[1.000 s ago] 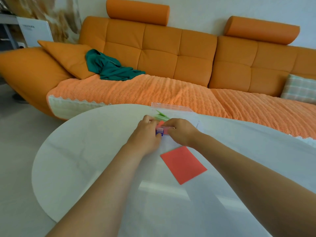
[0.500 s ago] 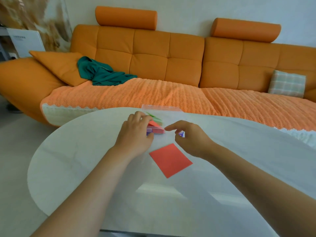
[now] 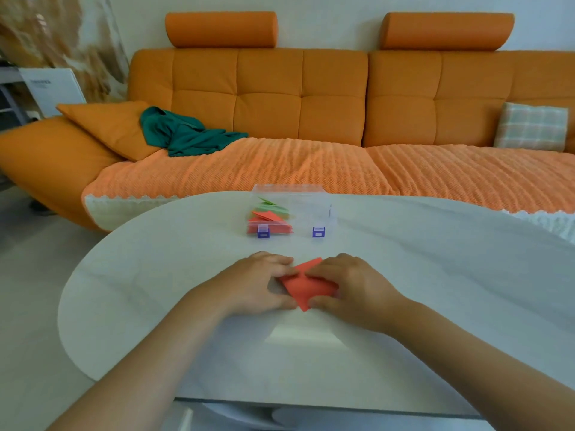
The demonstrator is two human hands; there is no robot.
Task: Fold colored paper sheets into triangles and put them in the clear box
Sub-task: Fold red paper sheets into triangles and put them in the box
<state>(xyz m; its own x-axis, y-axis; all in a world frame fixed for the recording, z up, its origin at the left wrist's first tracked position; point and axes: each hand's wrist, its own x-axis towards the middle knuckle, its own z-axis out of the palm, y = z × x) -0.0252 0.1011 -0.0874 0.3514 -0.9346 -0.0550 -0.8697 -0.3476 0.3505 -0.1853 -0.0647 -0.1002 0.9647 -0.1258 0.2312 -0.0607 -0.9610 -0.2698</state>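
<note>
A white glossy table (image 3: 155, 290) with a rounded left end carries two things. A clear plastic box (image 3: 311, 206) with purple latches stands at its far edge. A partly folded red paper sheet (image 3: 306, 286) lies nearer, well apart from the box.

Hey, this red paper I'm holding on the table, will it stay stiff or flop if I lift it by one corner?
Probably floppy: the red paper is a thin sheet, buckled between the left hand and right hand. Likely very light, so it could slide easily on the glossy table.
</note>
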